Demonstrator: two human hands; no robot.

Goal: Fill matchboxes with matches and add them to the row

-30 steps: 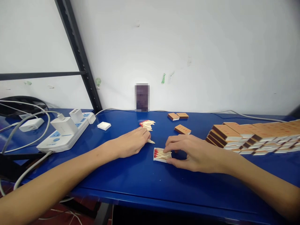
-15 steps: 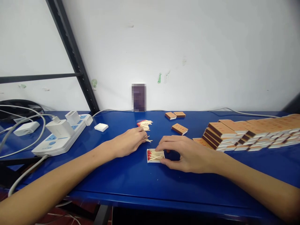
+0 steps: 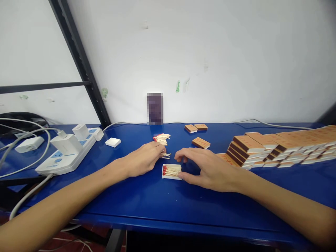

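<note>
A white matchbox tray [image 3: 172, 177] filled with red-tipped matches [image 3: 172, 170] lies on the blue table in front of me. The thumb of my right hand [image 3: 210, 170] rests at the tray's right end. Its fingers are apart and curve above the table behind the tray. My left hand [image 3: 145, 158] is closed just beyond the tray's left side, with a few matches [image 3: 166, 155] poking out by its fingertips; their heads are hidden. Past that hand lies a loose pile of matches [image 3: 162, 138].
Several closed matchboxes [image 3: 201, 142] lie behind my right hand, and a long stack of matchboxes [image 3: 273, 145] fills the right side. To the left are a white power strip [image 3: 78, 153] with chargers and a small white box [image 3: 113, 142]. A blurred dark rectangle [image 3: 155, 108] leans on the wall.
My right index and middle fingers have lifted off the tray and spread from the thumb. The tray has shifted slightly left. The left hand has barely moved.
</note>
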